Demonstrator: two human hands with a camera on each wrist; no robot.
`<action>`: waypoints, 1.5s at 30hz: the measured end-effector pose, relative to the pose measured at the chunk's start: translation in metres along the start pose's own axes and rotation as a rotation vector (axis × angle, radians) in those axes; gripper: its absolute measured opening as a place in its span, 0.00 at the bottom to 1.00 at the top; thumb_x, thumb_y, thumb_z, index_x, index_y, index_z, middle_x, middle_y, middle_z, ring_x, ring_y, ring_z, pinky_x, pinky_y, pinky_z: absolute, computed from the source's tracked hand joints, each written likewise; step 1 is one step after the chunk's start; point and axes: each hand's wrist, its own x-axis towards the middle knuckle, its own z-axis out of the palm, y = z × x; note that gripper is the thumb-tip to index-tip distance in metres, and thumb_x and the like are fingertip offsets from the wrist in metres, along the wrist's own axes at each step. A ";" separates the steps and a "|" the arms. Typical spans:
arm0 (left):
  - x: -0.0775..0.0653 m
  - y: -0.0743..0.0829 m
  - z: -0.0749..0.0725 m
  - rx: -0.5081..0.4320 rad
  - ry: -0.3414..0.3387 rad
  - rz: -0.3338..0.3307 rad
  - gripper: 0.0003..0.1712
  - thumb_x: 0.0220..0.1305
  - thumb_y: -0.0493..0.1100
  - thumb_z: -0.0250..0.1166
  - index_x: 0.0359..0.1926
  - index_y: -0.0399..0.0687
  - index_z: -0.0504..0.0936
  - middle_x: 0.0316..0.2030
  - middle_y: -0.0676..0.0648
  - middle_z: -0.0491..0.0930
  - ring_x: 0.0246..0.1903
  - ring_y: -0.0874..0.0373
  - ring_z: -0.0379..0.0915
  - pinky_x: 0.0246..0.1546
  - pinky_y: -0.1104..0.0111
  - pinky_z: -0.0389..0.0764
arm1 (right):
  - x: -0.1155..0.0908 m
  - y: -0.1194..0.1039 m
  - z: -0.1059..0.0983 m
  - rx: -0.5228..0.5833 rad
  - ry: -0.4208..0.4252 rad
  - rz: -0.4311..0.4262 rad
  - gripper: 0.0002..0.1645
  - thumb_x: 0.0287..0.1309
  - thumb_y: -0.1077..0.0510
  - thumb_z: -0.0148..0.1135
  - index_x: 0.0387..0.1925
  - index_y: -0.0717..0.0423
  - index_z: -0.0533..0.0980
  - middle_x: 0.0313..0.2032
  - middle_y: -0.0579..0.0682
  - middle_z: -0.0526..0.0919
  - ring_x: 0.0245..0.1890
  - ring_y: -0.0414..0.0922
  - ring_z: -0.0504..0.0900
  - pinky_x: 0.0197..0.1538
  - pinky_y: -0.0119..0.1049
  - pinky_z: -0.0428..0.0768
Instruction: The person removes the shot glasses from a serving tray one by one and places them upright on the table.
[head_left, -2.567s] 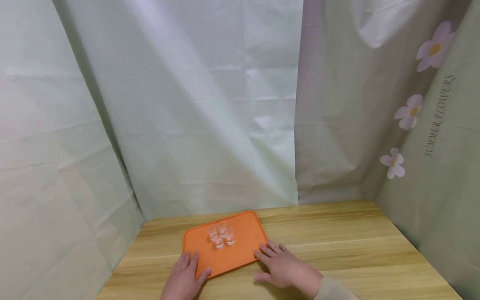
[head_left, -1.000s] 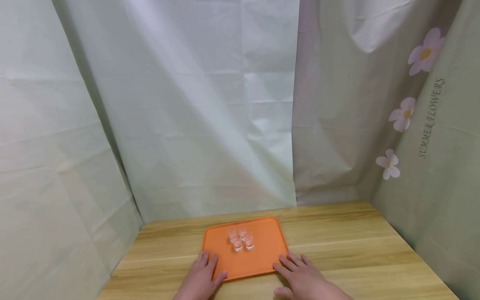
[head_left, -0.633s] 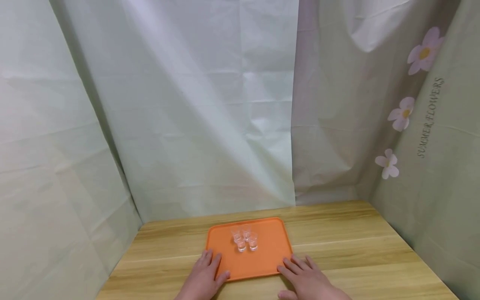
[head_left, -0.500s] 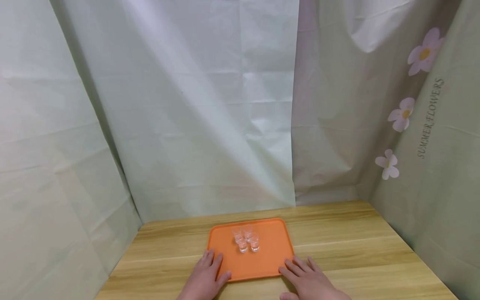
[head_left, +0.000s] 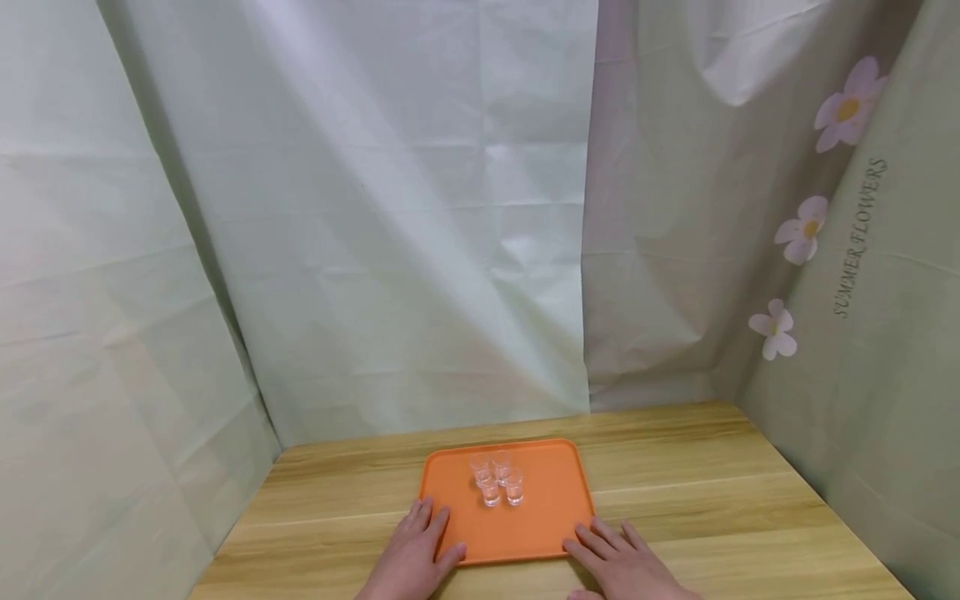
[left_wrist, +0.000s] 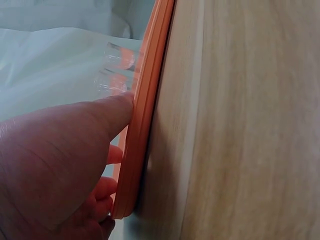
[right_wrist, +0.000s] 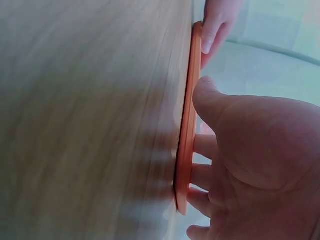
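An orange tray lies on the wooden table, carrying several small clear shot glasses clustered left of its middle. My left hand rests with extended fingers on the tray's front left corner; the thumb touches the front rim. At the front right corner, the fingertips of my right hand touch the rim, its fingers spread and fairly straight. From the left wrist, the thumb of the left hand meets the outside of the tray rim. The right wrist view has the right hand with fingertips against the tray edge.
Bare wooden table surrounds the tray on both sides. A pale curtain hangs behind the table, with more cloth at the left. The right-hand curtain bears printed flowers and lettering.
The tray has slid to the right and turned a little, so its front edge lies straighter. Its glasses travelled along with it. Both hands moved right, staying at the tray's corners.
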 end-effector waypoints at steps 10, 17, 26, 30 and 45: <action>-0.001 0.000 0.002 -0.030 0.039 -0.002 0.42 0.77 0.60 0.70 0.71 0.27 0.78 0.74 0.18 0.66 0.77 0.20 0.57 0.75 0.29 0.62 | 0.001 0.001 -0.001 0.032 -0.028 0.015 0.45 0.78 0.22 0.49 0.80 0.41 0.74 0.78 0.52 0.74 0.80 0.59 0.69 0.73 0.79 0.65; -0.002 0.006 0.001 -0.026 0.045 0.016 0.41 0.76 0.59 0.71 0.70 0.26 0.79 0.74 0.19 0.67 0.77 0.20 0.57 0.76 0.30 0.62 | -0.004 0.005 0.000 -0.022 -0.005 0.005 0.45 0.78 0.21 0.49 0.80 0.42 0.74 0.78 0.52 0.75 0.79 0.59 0.71 0.71 0.78 0.68; 0.000 0.009 0.004 -0.034 0.034 0.006 0.42 0.76 0.59 0.72 0.72 0.28 0.78 0.75 0.19 0.65 0.78 0.20 0.55 0.76 0.29 0.62 | -0.005 0.008 -0.010 -0.045 0.036 -0.046 0.41 0.79 0.26 0.54 0.76 0.46 0.78 0.73 0.52 0.80 0.75 0.58 0.76 0.68 0.77 0.71; 0.000 0.008 0.008 -0.049 0.062 0.006 0.42 0.75 0.59 0.72 0.72 0.28 0.78 0.75 0.19 0.65 0.78 0.20 0.56 0.76 0.30 0.63 | -0.001 0.001 -0.030 -0.005 0.080 -0.075 0.40 0.79 0.30 0.58 0.75 0.51 0.78 0.71 0.54 0.82 0.72 0.57 0.78 0.71 0.76 0.69; 0.003 0.008 0.014 0.040 0.208 -0.081 0.41 0.77 0.59 0.70 0.74 0.29 0.76 0.76 0.28 0.71 0.77 0.24 0.61 0.76 0.30 0.62 | 0.038 -0.010 -0.052 0.032 0.251 -0.021 0.42 0.81 0.36 0.62 0.80 0.60 0.71 0.76 0.58 0.76 0.77 0.61 0.72 0.82 0.68 0.59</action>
